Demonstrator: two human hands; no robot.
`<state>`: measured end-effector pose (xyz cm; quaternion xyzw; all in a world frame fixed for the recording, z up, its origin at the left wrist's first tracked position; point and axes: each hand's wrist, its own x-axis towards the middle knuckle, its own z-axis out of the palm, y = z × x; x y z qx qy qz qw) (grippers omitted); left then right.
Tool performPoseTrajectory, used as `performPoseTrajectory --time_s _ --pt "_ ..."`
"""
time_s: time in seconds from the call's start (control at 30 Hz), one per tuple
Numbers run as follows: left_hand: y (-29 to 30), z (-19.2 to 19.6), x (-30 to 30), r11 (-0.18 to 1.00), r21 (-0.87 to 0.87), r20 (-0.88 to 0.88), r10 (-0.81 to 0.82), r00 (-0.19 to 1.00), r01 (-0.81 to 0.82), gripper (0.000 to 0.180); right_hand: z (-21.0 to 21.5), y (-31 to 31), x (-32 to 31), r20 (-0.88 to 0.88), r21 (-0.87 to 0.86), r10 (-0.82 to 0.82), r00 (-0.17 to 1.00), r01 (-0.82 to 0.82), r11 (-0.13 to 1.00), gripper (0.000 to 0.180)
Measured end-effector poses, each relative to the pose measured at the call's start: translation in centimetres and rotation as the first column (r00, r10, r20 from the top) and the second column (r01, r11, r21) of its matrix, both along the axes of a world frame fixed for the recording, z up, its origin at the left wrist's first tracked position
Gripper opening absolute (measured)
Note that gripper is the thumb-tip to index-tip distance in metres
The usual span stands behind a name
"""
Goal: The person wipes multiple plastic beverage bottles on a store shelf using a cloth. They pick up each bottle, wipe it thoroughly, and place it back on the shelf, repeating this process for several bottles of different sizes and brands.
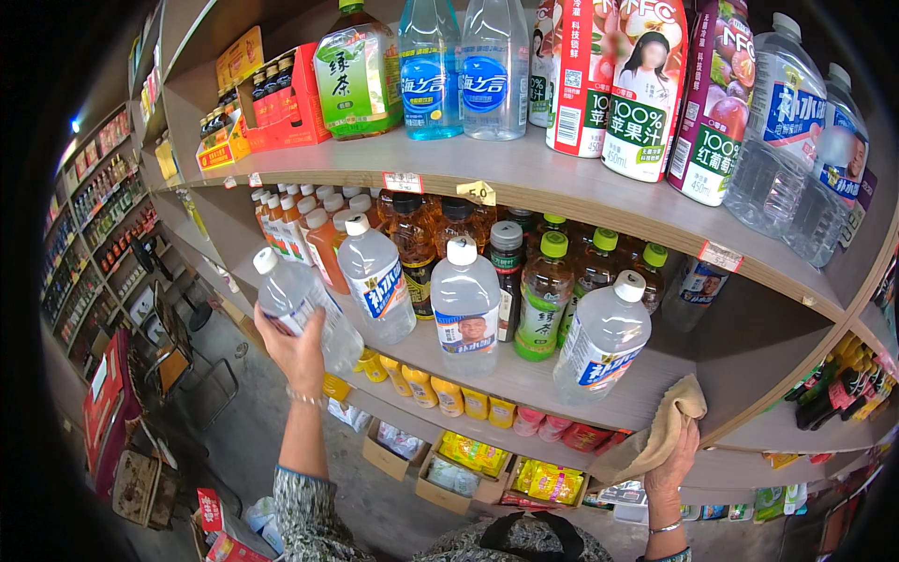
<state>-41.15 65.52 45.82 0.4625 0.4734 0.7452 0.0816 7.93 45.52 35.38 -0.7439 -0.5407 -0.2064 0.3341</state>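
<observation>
My left hand (294, 348) is wrapped round a clear plastic drink bottle (292, 283) with a white cap, tilted at the left end of the middle shelf. Whether its base rests on the shelf I cannot tell. My right hand (676, 466) presses a tan cloth (646, 444) at the front edge of that shelf, on its right side. Similar white-capped bottles stand along the shelf front: one (379, 281) beside the held bottle, one (465, 309) in the middle, and another (604, 337) closest to the cloth.
Green-capped tea bottles (546, 298) and orange drinks (326, 248) fill the row behind. The upper shelf (449, 161) carries juice and water bottles. Below are yellow bottles (420, 386) and open cartons (393, 459) of packets. A folding chair (178, 361) stands on the floor at left.
</observation>
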Motion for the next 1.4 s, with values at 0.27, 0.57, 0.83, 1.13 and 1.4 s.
performPoseTrajectory --time_s 0.27,0.57,0.83,1.13,1.4 --pt "10.5 -4.1 -3.4 0.997 0.07 -0.1 -0.012 0.995 0.019 0.083 0.7 -0.2 -0.6 -0.048 0.029 -0.019 0.999 0.021 0.999 0.056" --pt "12.7 -4.8 -4.5 0.998 -0.01 -0.191 -0.055 0.98 0.054 0.068 2.3 -0.4 -1.3 -0.104 -0.008 0.043 0.994 -0.044 0.999 0.058" --pt "-9.5 -3.3 14.4 0.82 0.123 -0.708 -0.322 0.629 0.559 0.059 2.8 -0.6 -1.4 -0.141 -0.097 0.07 0.988 -0.084 0.992 0.06" --pt "-7.9 -0.8 43.8 0.584 -0.116 -0.307 -0.79 0.53 0.804 0.081 -0.3 -9.7 -3.8 -0.648 0.122 0.36 0.671 -0.375 0.919 0.041" --pt "4.8 -0.1 55.5 0.738 -0.044 -0.186 -0.668 0.721 0.673 0.064 -6.9 -22.9 -4.2 -0.987 0.161 0.158 0.031 0.161 0.974 0.03"
